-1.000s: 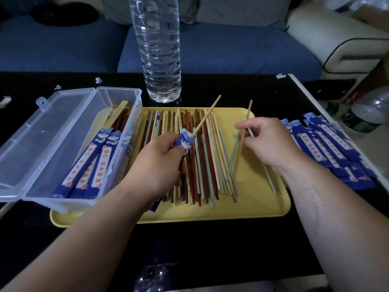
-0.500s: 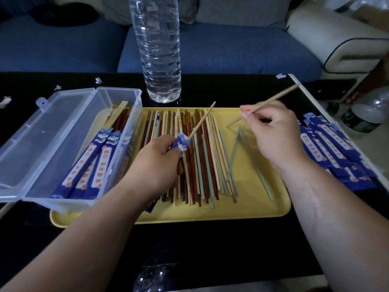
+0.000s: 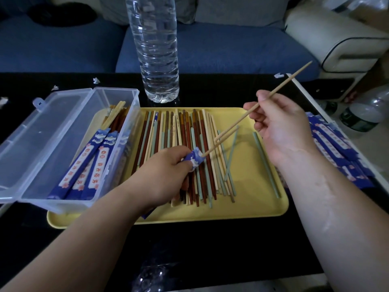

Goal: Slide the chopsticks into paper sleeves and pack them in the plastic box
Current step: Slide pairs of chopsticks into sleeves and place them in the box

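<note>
My left hand [image 3: 166, 173] grips a blue paper sleeve [image 3: 194, 159] over the yellow tray [image 3: 252, 207]; one tan chopstick [image 3: 221, 142] sticks out of the sleeve's mouth. My right hand [image 3: 282, 131] pinches a second tan chopstick [image 3: 282, 87], raised and slanted, its lower tip near the first one just above the sleeve. Several loose chopsticks [image 3: 179, 131] in brown, cream and green lie across the tray. The clear plastic box [image 3: 117, 95] stands open at the left with sleeved chopsticks [image 3: 92, 165] inside.
A tall water bottle [image 3: 155, 49] stands behind the tray. A pile of empty blue sleeves [image 3: 332, 142] lies right of my right hand near the table's edge. A blue sofa runs along the back. Bottles [image 3: 366, 112] stand on the floor at the right.
My right hand lifted a tan chopstick off the tray and swung its lower tip down toward the sleeve. My left hand lowered the sleeve slightly and tilted it rightward.
</note>
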